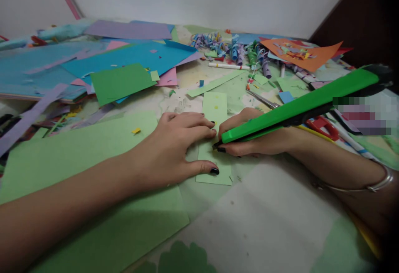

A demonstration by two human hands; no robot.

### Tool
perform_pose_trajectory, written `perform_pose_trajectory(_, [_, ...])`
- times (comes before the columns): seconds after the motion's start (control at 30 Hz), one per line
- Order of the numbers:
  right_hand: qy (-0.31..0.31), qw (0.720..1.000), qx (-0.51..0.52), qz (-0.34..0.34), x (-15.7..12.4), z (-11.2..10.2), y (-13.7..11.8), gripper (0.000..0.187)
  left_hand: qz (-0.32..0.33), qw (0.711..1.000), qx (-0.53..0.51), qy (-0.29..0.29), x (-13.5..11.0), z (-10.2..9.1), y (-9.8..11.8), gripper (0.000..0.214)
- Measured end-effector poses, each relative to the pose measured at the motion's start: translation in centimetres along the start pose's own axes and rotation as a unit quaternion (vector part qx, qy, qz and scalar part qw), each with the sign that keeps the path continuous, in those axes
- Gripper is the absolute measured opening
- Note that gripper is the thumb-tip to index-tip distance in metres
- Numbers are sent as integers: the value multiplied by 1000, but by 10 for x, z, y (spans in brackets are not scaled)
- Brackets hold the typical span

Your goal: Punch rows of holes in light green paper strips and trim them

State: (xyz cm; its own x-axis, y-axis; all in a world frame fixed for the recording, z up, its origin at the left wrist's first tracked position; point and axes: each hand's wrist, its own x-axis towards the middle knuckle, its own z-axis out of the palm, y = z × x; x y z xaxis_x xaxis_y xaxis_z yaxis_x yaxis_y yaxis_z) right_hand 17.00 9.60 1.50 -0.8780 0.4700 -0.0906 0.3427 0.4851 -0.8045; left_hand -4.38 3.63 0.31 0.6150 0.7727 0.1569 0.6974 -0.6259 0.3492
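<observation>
My left hand (177, 148) lies palm down, thumb and fingers apart, across the left side of a narrow light green paper strip (215, 173), pressing on it. Small yellow dots (216, 107) run along the strip's upper part. In my right hand (246, 140) is a chunky bright green marker (299, 102), gripped like a pen, with its dark tip at the strip's middle. The back end of the marker points up and to the right. Under my left forearm is a larger light green sheet (93, 148) with a yellow scrap on it.
Blue sheets (124, 61) and a green card (121, 82) lie at the back left. Curled paper pieces (233, 48) are heaped at the back, beside an orange sheet (302, 55) bearing scraps. Red-handled scissors (324, 127) and several pens lie behind my right hand.
</observation>
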Motion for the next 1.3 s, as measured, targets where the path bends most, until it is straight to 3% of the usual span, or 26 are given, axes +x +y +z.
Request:
perform_pose_trajectory(0.27, [32, 995, -33, -90, 3, 3, 2, 20, 6, 1000, 10, 2, 0, 0, -1, 44])
perform_pose_trajectory(0.87, [39, 991, -94, -84, 3, 3, 1, 19, 2, 1000, 16, -17, 0, -1, -1, 43])
perform_pose_trajectory(1.17, [39, 995, -64, -64, -3, 1, -1, 19, -13, 995, 95, 25, 1, 5, 17, 44])
perform_pose_trajectory(1.3, [38, 996, -61, -58, -1, 1, -1, 18, -2, 999, 48, 21, -1, 3, 16, 38])
